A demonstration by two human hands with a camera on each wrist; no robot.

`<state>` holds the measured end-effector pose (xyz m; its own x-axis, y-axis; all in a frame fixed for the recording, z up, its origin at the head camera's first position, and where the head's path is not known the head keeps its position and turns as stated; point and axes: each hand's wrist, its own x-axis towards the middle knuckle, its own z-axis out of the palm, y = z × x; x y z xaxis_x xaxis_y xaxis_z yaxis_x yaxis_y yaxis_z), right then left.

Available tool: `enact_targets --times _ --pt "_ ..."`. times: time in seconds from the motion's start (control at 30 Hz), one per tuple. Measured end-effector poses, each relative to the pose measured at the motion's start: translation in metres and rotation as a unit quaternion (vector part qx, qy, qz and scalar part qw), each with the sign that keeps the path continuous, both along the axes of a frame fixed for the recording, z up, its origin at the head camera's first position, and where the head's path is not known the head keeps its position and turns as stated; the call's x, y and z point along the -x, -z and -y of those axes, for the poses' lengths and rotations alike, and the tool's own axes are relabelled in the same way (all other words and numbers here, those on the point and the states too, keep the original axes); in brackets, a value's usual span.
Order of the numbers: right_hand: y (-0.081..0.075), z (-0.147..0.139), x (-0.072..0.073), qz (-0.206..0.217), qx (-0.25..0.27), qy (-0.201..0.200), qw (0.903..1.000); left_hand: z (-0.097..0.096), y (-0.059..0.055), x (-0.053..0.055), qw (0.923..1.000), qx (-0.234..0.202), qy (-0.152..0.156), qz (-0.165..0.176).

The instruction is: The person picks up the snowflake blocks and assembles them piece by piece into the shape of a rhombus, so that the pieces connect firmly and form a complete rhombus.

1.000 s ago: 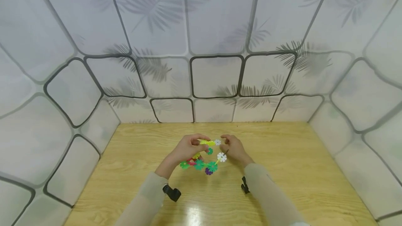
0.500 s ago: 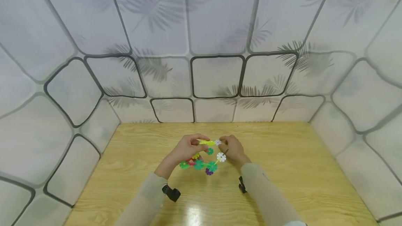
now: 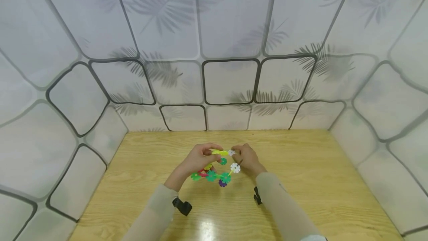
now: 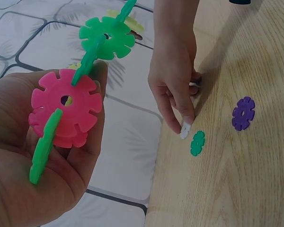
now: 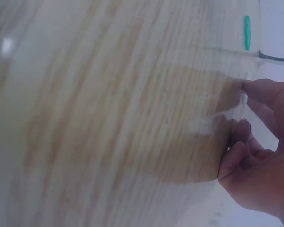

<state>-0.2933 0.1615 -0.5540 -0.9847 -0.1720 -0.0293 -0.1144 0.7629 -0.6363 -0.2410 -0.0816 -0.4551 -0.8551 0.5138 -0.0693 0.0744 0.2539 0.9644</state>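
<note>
My left hand [image 3: 200, 158] holds a linked chain of notched, flower-shaped plastic discs above the table. Pink [image 4: 66, 99] and green [image 4: 106, 38] discs of the chain show large in the left wrist view. A white disc [image 3: 235, 167] sits at the chain's right end in the head view, and yellow discs [image 3: 220, 153] show by the left fingertips. My right hand [image 3: 249, 159] is down at the table, thumb and finger pinching a loose white disc [image 4: 185, 131]. Beside that disc lies a loose green one [image 4: 197, 143].
A loose purple disc [image 4: 243, 113] lies on the wooden table [image 3: 294, 181], nearer the body than the green one. A patterned white wall covering [image 3: 230, 81] rises behind the table and along both sides. Each wrist wears a black camera mount [image 3: 182, 206].
My right hand has moved slightly left, its fingertips closing on the loose white disc. The left hand and the chain stay nearly still.
</note>
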Motion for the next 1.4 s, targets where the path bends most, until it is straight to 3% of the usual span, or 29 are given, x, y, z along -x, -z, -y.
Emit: enact_targets --times 0.4,0.73,0.97,1.4 --pt "-0.007 -0.002 -0.009 -0.003 0.059 0.048 0.9971 0.000 -0.002 -0.002 1.0000 0.007 -0.003 0.003" --pt "-0.007 -0.008 -0.007 0.017 0.147 0.062 0.9871 0.000 -0.003 -0.001 0.9999 0.010 -0.006 -0.001" --pt "-0.013 -0.014 -0.006 0.016 0.147 0.037 0.9884 0.000 -0.003 0.001 0.9999 0.009 -0.006 -0.002" --pt "-0.048 -0.019 -0.012 0.009 0.188 -0.035 0.9815 0.001 -0.004 0.001 0.9999 0.011 -0.004 -0.008"
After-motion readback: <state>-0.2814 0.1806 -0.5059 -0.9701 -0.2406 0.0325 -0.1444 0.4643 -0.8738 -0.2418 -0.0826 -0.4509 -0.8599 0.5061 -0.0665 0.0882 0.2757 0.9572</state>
